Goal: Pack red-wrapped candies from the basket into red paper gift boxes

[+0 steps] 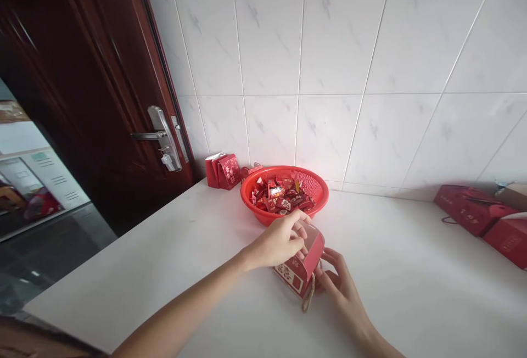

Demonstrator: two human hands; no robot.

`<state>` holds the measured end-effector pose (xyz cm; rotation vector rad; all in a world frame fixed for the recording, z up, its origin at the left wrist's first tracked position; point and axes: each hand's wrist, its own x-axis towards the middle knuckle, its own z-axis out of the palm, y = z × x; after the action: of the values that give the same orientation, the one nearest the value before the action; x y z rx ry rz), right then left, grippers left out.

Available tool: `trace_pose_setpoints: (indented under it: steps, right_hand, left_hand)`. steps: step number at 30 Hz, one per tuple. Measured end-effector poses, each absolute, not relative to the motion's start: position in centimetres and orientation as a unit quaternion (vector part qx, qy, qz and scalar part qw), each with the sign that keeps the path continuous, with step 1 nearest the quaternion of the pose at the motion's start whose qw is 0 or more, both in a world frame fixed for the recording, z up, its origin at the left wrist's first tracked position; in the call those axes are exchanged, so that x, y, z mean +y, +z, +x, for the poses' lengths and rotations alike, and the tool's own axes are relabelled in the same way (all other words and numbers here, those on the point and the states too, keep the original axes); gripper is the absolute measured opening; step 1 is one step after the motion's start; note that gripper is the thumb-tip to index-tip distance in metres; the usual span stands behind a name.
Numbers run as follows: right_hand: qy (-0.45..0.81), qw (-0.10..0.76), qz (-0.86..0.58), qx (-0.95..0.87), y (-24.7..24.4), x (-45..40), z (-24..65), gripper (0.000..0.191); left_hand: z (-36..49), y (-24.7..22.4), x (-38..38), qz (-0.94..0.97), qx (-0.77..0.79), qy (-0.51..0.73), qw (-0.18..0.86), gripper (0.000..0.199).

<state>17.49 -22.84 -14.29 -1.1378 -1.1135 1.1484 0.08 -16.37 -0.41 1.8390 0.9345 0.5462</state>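
Note:
A small red gift box (313, 252) with pale printed characters on its side stands on the white table, its top flap up. My left hand (284, 240) is over the box's opening, fingers curled down into it. Whatever is between those fingers is hidden. At the box's right side, my right hand (343, 284) grips it near the edge with thumb and fingers. A twine loop (308, 295) hangs from that side. Just behind the box is a red plastic basket (319, 182) filled with wrapped candies (284, 193), mostly red.
Red boxes (222, 171) stand against the tiled wall at the table's back left corner. More red boxes (473, 210) lie at the right. A dark wooden door (102, 72) with a metal handle (148, 135) is beyond the table's left edge.

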Motion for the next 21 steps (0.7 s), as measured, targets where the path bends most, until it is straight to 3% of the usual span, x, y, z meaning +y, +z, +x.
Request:
trace_pose_setpoints:
  steps: [14, 21]
  right_hand:
    - [0.441, 0.582, -0.470, -0.496, -9.5, -22.3, 16.9, 0.057]
    - [0.498, 0.569, -0.423, -0.499, -10.4, -21.3, 17.5, 0.044]
  left_hand:
    - [1.6, -1.0, -19.0, 0.863, 0.435, 0.175, 0.191, 0.026]
    - [-1.0, -1.7, -18.0, 0.828, 0.463, 0.185, 0.258, 0.030]
